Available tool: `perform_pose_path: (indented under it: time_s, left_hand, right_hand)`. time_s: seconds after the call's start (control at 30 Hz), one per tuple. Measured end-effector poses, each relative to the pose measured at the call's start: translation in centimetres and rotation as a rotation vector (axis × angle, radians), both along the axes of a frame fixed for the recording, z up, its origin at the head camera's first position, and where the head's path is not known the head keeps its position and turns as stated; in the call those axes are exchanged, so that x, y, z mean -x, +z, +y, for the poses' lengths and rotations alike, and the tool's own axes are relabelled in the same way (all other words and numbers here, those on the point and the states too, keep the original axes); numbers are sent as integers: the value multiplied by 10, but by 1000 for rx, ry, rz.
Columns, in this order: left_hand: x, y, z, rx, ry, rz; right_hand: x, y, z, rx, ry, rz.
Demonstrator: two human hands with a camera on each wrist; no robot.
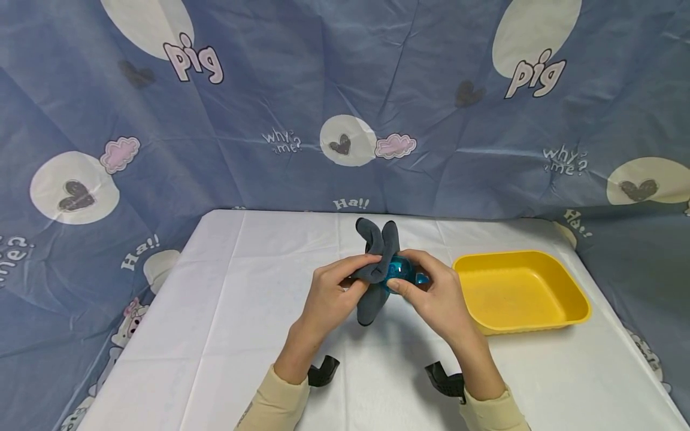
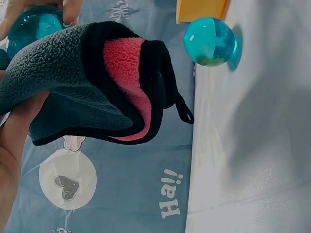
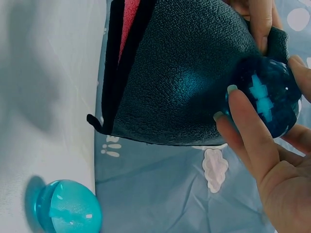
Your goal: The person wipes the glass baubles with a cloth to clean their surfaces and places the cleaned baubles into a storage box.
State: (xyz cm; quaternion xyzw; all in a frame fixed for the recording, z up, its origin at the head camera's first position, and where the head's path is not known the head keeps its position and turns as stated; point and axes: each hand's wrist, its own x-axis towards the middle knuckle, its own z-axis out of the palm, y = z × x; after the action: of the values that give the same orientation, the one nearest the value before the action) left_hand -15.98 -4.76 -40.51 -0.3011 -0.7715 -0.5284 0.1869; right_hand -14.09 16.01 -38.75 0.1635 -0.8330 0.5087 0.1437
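My left hand (image 1: 335,294) pinches a dark grey fleecy cloth (image 1: 369,308) with black edging; folds of it hang above and below the fingers. A pink side and a small black hanging loop show on the cloth (image 2: 58,63) in the left wrist view. My right hand (image 1: 436,293) holds a clear blue ball (image 3: 265,97) between thumb and fingers, with the cloth against it. Inside the ball is a lighter blue blocky shape. A second clear blue ball (image 2: 209,42) stands on the table on a small base; in the head view my right hand mostly hides it.
A shallow yellow tray (image 1: 520,293) rests on the white-covered table (image 1: 259,287), to the right of my right hand. Behind the table hangs a blue printed curtain (image 1: 280,78). Black wrist mounts (image 1: 446,380) sit at both cuffs.
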Motion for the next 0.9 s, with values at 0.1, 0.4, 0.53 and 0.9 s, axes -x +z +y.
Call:
perform_pose_path:
  time_s: [0.1, 0.4, 0.53, 0.9]
  left_hand:
    - [0, 0, 0, -1, -1, -2]
    - [0, 1, 1, -4, 9, 11]
    - [0, 1, 1, -5, 19, 18]
    - [0, -1, 0, 5, 38, 8]
  right_hand:
    - [-1, 1, 0, 3, 3, 8]
    - [-1, 1, -2, -20, -3, 45]
    - [-3, 1, -2, -46, -2, 81]
    - [-4, 1, -4, -122, -4, 149]
